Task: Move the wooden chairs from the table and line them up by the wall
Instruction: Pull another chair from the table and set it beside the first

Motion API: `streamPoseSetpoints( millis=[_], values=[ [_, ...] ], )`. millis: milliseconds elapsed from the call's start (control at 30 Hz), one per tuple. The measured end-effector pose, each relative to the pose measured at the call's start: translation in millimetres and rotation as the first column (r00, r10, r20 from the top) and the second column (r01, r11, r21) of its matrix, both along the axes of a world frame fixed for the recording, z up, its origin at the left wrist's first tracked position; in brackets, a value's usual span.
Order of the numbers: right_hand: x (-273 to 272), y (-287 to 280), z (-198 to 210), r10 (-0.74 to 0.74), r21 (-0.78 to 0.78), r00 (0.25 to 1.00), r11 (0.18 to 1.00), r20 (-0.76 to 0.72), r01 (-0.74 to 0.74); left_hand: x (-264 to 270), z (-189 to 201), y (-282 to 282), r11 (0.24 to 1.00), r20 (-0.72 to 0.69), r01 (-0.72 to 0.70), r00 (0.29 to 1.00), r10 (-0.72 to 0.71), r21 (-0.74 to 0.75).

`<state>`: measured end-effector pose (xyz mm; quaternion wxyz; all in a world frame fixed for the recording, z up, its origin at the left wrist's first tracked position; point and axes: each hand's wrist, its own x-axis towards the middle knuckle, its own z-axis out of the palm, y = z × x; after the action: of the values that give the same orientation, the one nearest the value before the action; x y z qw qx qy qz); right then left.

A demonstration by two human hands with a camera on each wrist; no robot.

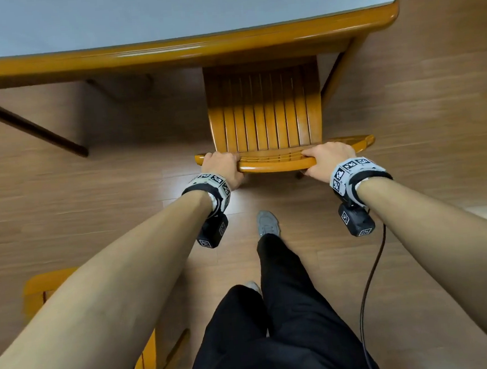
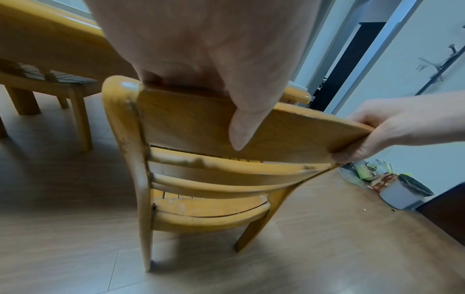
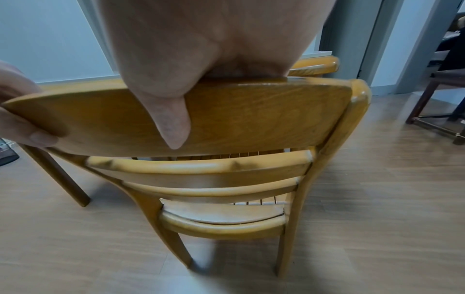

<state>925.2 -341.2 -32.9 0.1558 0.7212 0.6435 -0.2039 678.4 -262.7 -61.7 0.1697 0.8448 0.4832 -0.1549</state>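
Note:
A wooden chair (image 1: pixel 264 115) with a slatted seat stands partly under the table (image 1: pixel 167 52), near its right end. My left hand (image 1: pixel 222 168) grips the left part of the chair's top rail, fingers over the top and thumb down the back. My right hand (image 1: pixel 326 159) grips the right part of the same rail in the same way. The left wrist view shows the chair (image 2: pixel 201 179) from behind, with my left hand (image 2: pixel 214 65) close up and my right hand (image 2: pixel 392 127) at the rail's far end. From the right wrist, the chair (image 3: pixel 226 179) appears with my right hand (image 3: pixel 191 59) on the rail.
Another wooden chair (image 1: pixel 41 290) stands behind my left arm at the lower left. A further chair (image 2: pixel 45 77) is tucked under the table. A dark chair (image 3: pixel 437 95) stands off to the right. A white bin (image 2: pixel 402 193) and bags sit by the wall. A cable (image 1: pixel 369 285) hangs from my right wrist.

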Motion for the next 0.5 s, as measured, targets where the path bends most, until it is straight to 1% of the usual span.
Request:
streamPoseSetpoints(
  millis=[100,267,333,500],
  values=[
    [-15.2,-49.2,-10.9,-0.002,0.015,1.0,1.0,0.0,0.002,-18.7,-13.9,-44.2,1.0,0.012,0.021,1.0,-0.022,0.021],
    [-46.8,-133.3,-25.1,-0.006,-0.035,1.0,0.999,-0.015,0.005,-52.6,-35.7,-118.4,0.994,-0.001,0.099,0.995,-0.099,0.05],
    [-60.6,-158.7,-26.0,-0.014,-0.025,1.0,1.0,-0.025,0.014,-64.8,-38.3,-142.7,0.994,0.005,0.097,0.995,-0.098,0.059],
    [-82.2,-215.4,-19.8,-0.008,-0.055,1.0,0.998,-0.014,0.007,-86.2,-32.6,-201.5,0.996,0.025,0.062,0.998,-0.064,0.068]
  ],
)
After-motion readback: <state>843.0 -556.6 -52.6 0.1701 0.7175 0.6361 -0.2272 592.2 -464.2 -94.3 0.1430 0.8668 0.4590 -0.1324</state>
